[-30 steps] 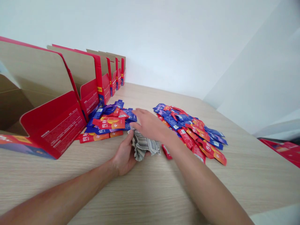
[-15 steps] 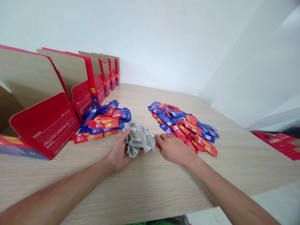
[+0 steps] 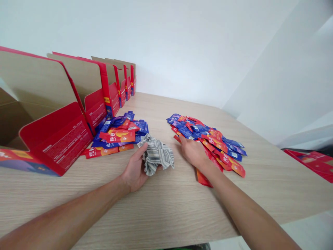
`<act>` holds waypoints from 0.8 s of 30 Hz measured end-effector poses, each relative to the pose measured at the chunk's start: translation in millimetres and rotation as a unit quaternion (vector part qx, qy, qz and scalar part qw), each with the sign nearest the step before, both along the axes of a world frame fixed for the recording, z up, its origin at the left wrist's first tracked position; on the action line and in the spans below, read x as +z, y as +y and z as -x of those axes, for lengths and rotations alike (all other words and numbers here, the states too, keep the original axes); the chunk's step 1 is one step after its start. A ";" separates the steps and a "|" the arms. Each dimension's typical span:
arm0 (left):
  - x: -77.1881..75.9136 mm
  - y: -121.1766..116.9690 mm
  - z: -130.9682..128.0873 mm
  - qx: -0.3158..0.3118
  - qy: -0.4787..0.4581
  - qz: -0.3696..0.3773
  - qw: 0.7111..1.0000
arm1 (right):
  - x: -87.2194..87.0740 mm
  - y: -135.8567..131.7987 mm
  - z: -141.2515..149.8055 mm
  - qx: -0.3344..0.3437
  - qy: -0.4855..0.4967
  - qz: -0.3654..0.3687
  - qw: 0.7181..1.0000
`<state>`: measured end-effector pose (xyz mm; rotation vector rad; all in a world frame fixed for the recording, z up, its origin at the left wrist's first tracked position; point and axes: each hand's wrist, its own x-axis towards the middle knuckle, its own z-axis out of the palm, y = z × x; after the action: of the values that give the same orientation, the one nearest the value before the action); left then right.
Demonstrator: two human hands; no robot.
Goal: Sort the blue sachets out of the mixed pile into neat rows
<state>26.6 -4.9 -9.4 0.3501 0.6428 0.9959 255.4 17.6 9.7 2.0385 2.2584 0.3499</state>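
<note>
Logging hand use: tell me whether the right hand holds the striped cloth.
No, the striped cloth sits in the left hand, while the right hand is at the right sachet pile.

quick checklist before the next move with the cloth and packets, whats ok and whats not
1. Left hand has hold of the striped cloth: ok.
2. Right hand grips a packet: cannot tell; it is at the right pile, but its fingertips don't show clearly.
3. Left pile and right pile kept apart: ok, bare table shows between them.
4. Packets in the right pile lined up neatly: not ok, they overlap at mixed angles.
5. Nearest box open at the top: ok.
</note>
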 end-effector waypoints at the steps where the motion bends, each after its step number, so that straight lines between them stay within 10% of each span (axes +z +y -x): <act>1: -0.8 0.4 -0.2 0.000 -0.005 -0.001 1.000 | 2.6 0.2 2.0 -0.024 0.029 -0.017 0.999; 5: -4.3 3.0 -2.4 -0.005 -0.016 -0.009 1.000 | -4.6 -8.6 26.3 0.013 0.219 -0.113 0.969; 10: -2.8 6.0 -4.9 0.037 -0.029 0.011 0.999 | -41.5 -23.2 68.1 0.229 0.317 -0.017 0.920; 24: -3.5 6.6 1.0 0.029 -0.050 0.035 0.998 | -42.9 -48.8 81.0 0.264 0.308 -0.053 0.912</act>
<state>25.5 1.7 -12.9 0.2188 0.5975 1.0369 174.4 -31.2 -33.2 1.7005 3.2341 -0.1947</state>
